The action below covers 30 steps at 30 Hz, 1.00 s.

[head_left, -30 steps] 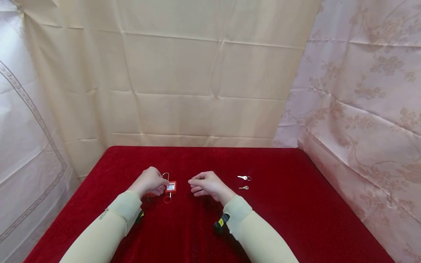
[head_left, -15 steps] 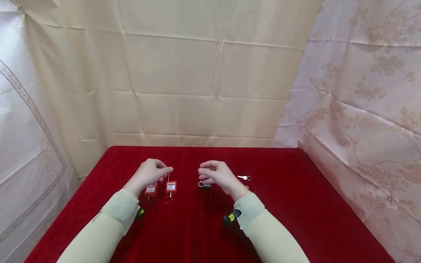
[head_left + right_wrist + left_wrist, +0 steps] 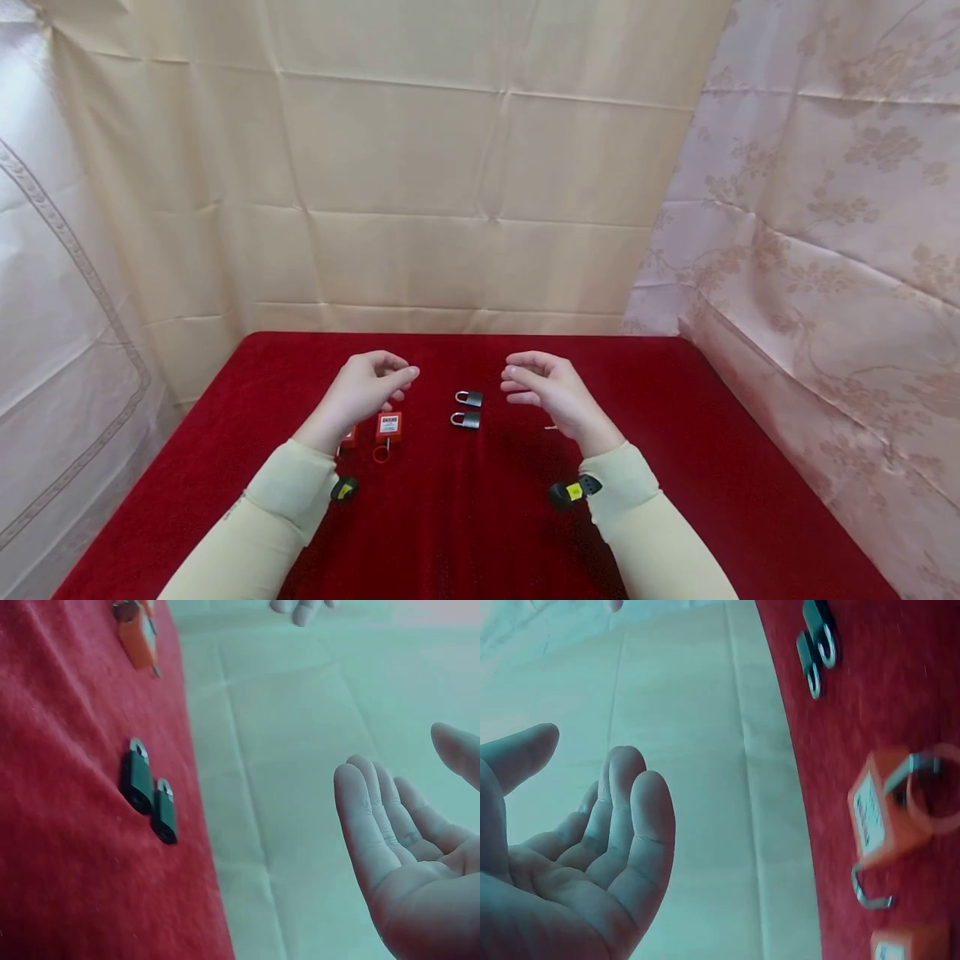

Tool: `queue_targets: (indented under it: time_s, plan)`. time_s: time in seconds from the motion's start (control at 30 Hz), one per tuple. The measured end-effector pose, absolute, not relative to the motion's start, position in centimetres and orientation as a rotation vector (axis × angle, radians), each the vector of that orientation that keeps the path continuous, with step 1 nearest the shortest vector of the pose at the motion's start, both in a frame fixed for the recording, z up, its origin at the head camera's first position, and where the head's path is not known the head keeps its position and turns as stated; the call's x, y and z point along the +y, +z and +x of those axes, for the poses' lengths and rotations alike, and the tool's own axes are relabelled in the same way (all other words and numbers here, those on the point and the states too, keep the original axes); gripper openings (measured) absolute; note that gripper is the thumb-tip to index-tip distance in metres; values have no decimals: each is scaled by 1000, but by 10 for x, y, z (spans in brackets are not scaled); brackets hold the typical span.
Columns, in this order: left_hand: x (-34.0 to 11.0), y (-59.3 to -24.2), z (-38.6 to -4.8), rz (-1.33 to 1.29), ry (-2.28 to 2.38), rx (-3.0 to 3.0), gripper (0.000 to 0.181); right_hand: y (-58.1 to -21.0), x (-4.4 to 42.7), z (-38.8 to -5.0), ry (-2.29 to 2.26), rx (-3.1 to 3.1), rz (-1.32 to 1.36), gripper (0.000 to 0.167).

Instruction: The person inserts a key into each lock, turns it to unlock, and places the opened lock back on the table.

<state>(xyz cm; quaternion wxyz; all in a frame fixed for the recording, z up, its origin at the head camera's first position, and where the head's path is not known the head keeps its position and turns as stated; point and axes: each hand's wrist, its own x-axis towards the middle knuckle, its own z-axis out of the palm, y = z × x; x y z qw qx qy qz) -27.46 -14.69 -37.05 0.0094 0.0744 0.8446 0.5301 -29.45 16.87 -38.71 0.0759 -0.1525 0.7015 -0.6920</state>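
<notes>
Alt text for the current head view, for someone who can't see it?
A person's left hand and right hand, both open and empty, hover over a red table, with two dark padlocks lying below and between them. Two red padlocks lie near the left hand, one partly hidden.

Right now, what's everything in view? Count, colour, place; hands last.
Red padlocks: 2, red with white labels, table's left; one partly hidden.
Dark padlocks: 2, dark grey, mid-table.
Ring: 1, red, at one red padlock's near end.
Small metal piece: 1, pale, table's right, partly hidden.
Table: 1, red, centre.
Hanging cloths: 3, beige behind, pinkish floral right, white left.
Wristbands: 2, black and yellow, wrists.
Sleeves: 2, pale yellow, arms.
Left hand: 1, bare, by red padlocks.
Right hand: 1, bare, right of dark padlocks.
</notes>
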Motion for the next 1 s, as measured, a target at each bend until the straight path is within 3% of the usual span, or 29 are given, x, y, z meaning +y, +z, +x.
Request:
queue_targets:
  time_s: [0.47,1.0]
  plan:
    - [-105,-383,-275,204,1945,2452,34,-385,215,-282,-2181,2095,-429,38]
    - [-94,-396,-281,252,1957,2475,28,-392,228,-283,-2044,2324,-435,38]
